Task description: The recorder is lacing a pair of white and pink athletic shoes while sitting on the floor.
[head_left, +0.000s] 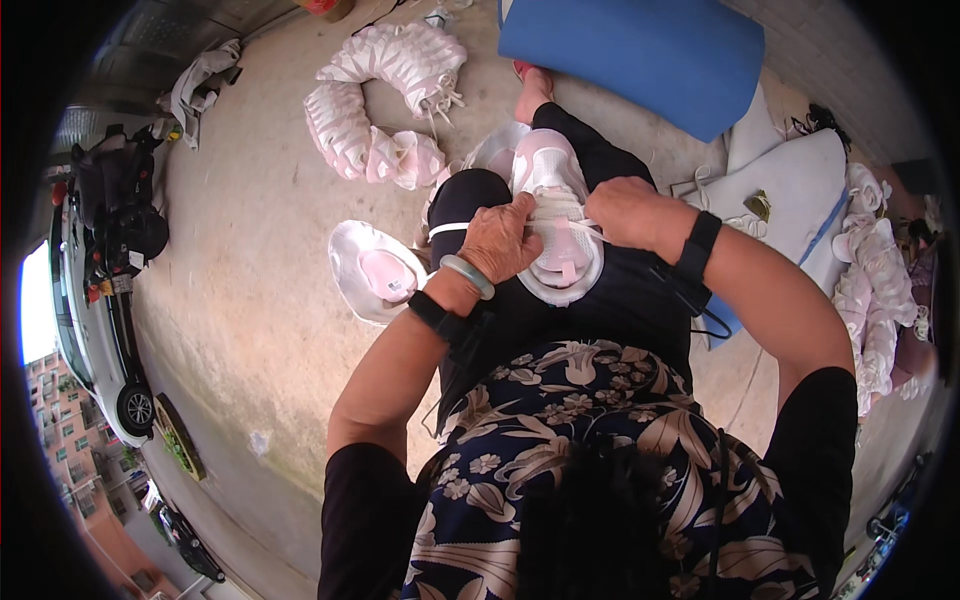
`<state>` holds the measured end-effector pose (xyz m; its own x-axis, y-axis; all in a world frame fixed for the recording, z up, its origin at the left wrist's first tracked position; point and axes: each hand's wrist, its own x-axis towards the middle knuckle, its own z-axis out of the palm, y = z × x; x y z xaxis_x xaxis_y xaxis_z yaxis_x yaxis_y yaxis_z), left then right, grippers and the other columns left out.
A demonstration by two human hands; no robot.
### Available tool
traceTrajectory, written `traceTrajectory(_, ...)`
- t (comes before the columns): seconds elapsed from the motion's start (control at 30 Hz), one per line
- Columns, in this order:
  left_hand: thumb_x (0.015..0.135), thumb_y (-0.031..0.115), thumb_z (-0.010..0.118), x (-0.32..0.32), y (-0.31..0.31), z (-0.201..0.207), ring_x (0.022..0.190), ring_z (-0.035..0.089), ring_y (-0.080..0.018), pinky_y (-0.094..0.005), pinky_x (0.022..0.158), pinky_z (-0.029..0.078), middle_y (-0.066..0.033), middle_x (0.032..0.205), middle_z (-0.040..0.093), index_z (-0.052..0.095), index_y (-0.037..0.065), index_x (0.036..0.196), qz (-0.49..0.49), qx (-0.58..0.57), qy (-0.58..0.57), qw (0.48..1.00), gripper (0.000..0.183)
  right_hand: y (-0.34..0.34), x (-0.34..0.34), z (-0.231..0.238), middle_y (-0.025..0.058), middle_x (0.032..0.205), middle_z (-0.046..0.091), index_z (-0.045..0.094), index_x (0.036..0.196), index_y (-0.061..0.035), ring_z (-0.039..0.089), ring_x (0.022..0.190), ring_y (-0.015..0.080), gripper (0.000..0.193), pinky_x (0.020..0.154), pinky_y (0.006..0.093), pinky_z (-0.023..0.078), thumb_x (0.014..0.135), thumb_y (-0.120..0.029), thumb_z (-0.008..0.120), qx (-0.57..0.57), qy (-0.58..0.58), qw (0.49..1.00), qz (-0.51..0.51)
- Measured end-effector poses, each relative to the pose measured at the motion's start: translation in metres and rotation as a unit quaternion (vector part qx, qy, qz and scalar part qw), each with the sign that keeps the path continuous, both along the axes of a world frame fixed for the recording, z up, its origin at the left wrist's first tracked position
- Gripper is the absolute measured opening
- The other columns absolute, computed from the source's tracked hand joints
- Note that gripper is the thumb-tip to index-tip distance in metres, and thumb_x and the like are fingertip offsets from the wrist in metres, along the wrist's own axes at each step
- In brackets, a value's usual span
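Here's the white-and-pink sneaker (549, 172), in the lap between the thighs, toe pointing away from the body and its opening toward the floral top (570, 390). Across its front goes the white shoelace (562, 222), and both hands are on it! The left hand (500, 238) comes in from the left side of the tongue (568, 252), grip pinched together on the lace; the right hand (628, 212) is over on the opposite side, fingers curled, its grip clamped on the lace too. Black bands (700, 245) sit on both wrists, with a pale bangle (468, 276) on the left one. Dark trousers (650, 290) below, a white strip (449, 228) across the left knee. Just beside that knee, on the concrete floor (240, 300), lies a pale shoe (378, 272) with a pink inside. Farther out, a curved row of white-and-pink shoes (345, 120), packed tightly together. Beyond the sneaker, a bare foot (535, 92) at the edge of a big blue mat (640, 65). Over on the right, a white sheet (790, 190), then a heap of pale shoes (865, 285). Far left, a white car (95, 360) near a dark, bulky vehicle (115, 200), its details too small to tell.
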<state>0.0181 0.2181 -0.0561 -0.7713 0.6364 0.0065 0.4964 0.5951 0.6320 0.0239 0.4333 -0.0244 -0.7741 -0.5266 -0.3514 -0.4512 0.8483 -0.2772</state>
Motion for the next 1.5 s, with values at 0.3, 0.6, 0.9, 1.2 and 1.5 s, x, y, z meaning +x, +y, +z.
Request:
traceTrajectory(0.3, 0.077, 0.005, 0.061, -0.001, -0.007, -0.006, 0.063, 0.06, -0.0151, -0.0275, 0.06, 0.048, -0.0082, 0.067, 0.057, 0.053, 0.001, 0.089, 0.056, 0.099, -0.067, 0.991, 0.015, 0.001, -0.006, -0.025, 0.0168, 0.077, 0.059, 0.062, 0.072, -0.0091, 0.057, 0.073, 0.0346, 0.014, 0.065, 0.0424, 0.046, 0.073, -0.019, 0.052, -0.289, 0.145, 0.901, -0.289)
traceTrajectory(0.6, 0.075, 0.008, 0.059, -0.005, -0.033, 0.014, 0.07, 0.059, -0.0317, -0.0376, 0.061, 0.047, -0.0124, 0.073, 0.059, 0.059, 0.006, 0.077, 0.05, 0.012, 0.074, 0.996, 0.003, 0.049, -0.05, 0.028, 0.0079, 0.081, 0.063, 0.057, 0.084, -0.0032, 0.062, 0.073, 0.0179, 0.02, 0.061, 0.0269, 0.046, 0.087, -0.018, 0.044, -0.628, 0.024, 0.593, -0.504)
traceTrajectory(0.9, 0.079, 0.012, 0.055, -0.03, -0.18, 0.017, 0.072, 0.058, -0.0367, -0.045, 0.061, 0.046, -0.0151, 0.075, 0.06, 0.055, 0.007, 0.077, 0.199, -0.124, 0.133, 0.963, 0.005, 0.174, -0.019, 0.069, -0.0029, 0.065, 0.05, 0.059, 0.102, -0.0024, 0.041, 0.051, 0.0034, 0.023, 0.044, 0.0167, 0.029, 0.086, -0.014, 0.047, -0.61, 0.087, 0.637, -0.464)
traceTrajectory(1.2, 0.075, 0.014, 0.058, 0.004, -0.168, 0.006, 0.075, 0.059, -0.0323, -0.0444, 0.065, 0.046, -0.0115, 0.079, 0.062, 0.057, 0.008, 0.076, 0.142, -0.243, 0.053, 0.958, 0.006, 0.255, 0.085, -0.016, -0.0093, 0.064, 0.049, 0.066, 0.092, -0.0075, 0.036, 0.053, 0.001, 0.015, 0.047, 0.018, 0.027, 0.082, -0.014, 0.057, -0.381, 0.075, 0.672, -0.631)
traceTrajectory(1.5, 0.068, 0.008, 0.061, 0.011, -0.045, 0.041, 0.089, 0.054, -0.0287, -0.0392, 0.079, 0.04, -0.0106, 0.099, 0.06, 0.057, 0.004, 0.103, -0.041, -0.108, 0.236, 0.965, 0.035, 0.174, 0.117, -0.092, 0.016, 0.09, 0.061, 0.061, 0.09, -0.0009, 0.057, 0.084, 0.0332, 0.026, 0.077, 0.0341, 0.046, 0.065, 0.001, 0.054, -0.207, 0.067, 0.899, -0.381)
